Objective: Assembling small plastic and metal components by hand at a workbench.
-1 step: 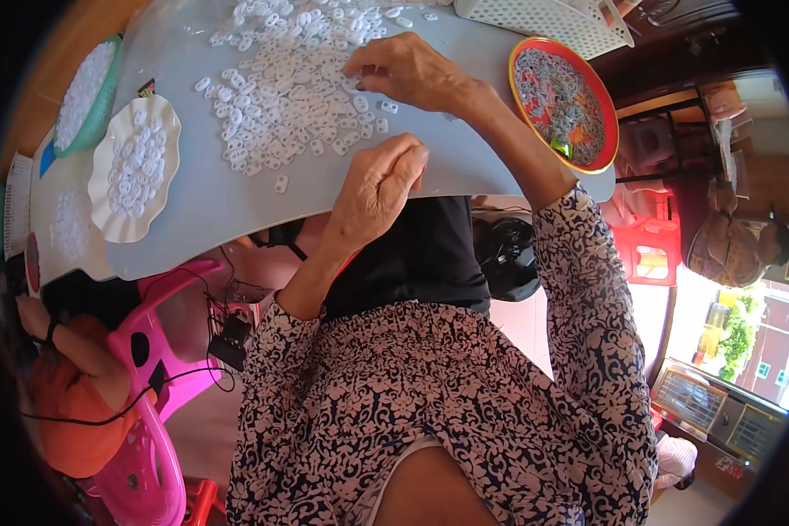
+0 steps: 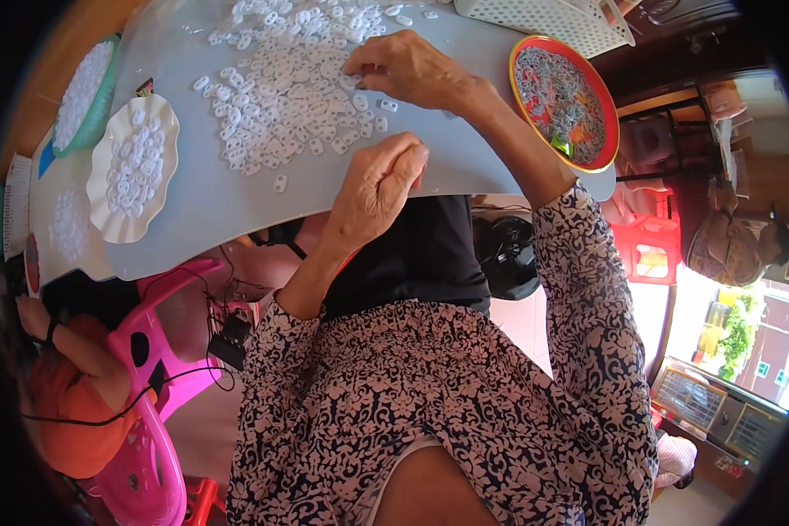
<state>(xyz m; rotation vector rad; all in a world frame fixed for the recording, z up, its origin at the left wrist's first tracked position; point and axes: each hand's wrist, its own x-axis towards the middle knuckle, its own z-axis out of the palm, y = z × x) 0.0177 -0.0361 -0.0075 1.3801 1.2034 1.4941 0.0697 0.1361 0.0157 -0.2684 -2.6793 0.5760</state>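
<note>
A spread pile of small white oval plastic pieces with holes (image 2: 280,110) lies on the pale grey tabletop (image 2: 465,158). My right hand (image 2: 416,72) reaches over the pile's right side. Its fingers and thumb are bent together around a small white plastic piece (image 2: 351,82). Closer to me, my left hand (image 2: 381,180) is closed in a loose fist above the table's near edge. Whatever its fingers hold is hidden from view.
A red-rimmed round tray (image 2: 607,131) full of small metal parts stands right. At left are a wavy cream dish (image 2: 100,188) and a green basket (image 2: 101,118), both with white pieces. A white perforated basket (image 2: 552,26) is at the back. Another person (image 2: 79,403) sits lower left.
</note>
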